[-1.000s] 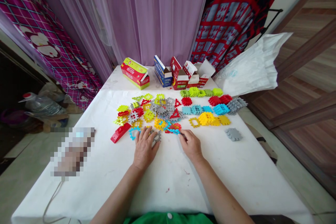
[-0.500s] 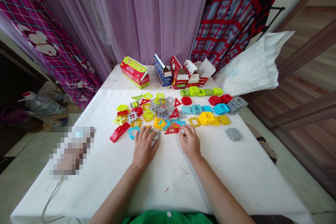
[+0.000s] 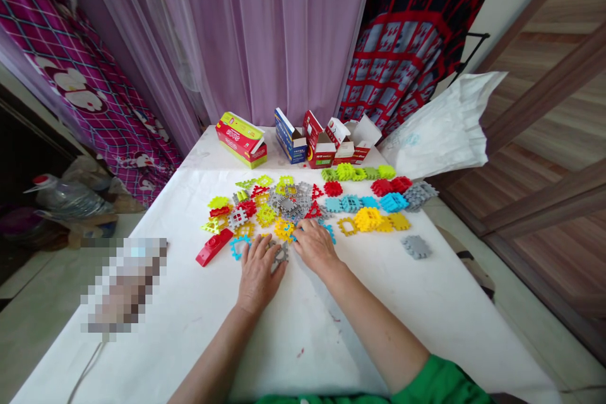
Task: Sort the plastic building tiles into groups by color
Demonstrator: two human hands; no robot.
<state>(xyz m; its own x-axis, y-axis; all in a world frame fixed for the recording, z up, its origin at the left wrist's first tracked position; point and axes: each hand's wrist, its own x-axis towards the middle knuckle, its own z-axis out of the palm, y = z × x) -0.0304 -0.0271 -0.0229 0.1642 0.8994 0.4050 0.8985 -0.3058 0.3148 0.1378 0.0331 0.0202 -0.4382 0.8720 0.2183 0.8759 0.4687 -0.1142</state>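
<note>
My left hand [image 3: 259, 271] lies with its fingers spread on the near edge of a pile of toothed plastic building pieces. A grey building piece [image 3: 281, 254] shows by its thumb, and a light-blue frame piece [image 3: 238, 247] is just left of its fingers. My right hand [image 3: 315, 245] reaches into the front of the pile with bent fingers, closed at a blue building piece [image 3: 294, 236] that is mostly hidden. A yellow building piece [image 3: 283, 229] lies just left of those fingertips. Grey pieces [image 3: 288, 205] and red triangles [image 3: 313, 209] lie beyond.
Rows of sorted pieces stand to the right: green [image 3: 345, 171], red [image 3: 333, 188], blue [image 3: 394, 202], yellow [image 3: 368, 219]. A grey stack [image 3: 416, 247] lies apart. Behind are small cartons [image 3: 290, 139] and a white bag [image 3: 440, 129]. A red bar [image 3: 214, 247] is at left.
My right hand has moved left and forward over the pile's front, covering the red pieces there. My left hand stays almost in place. The view has shifted slightly.
</note>
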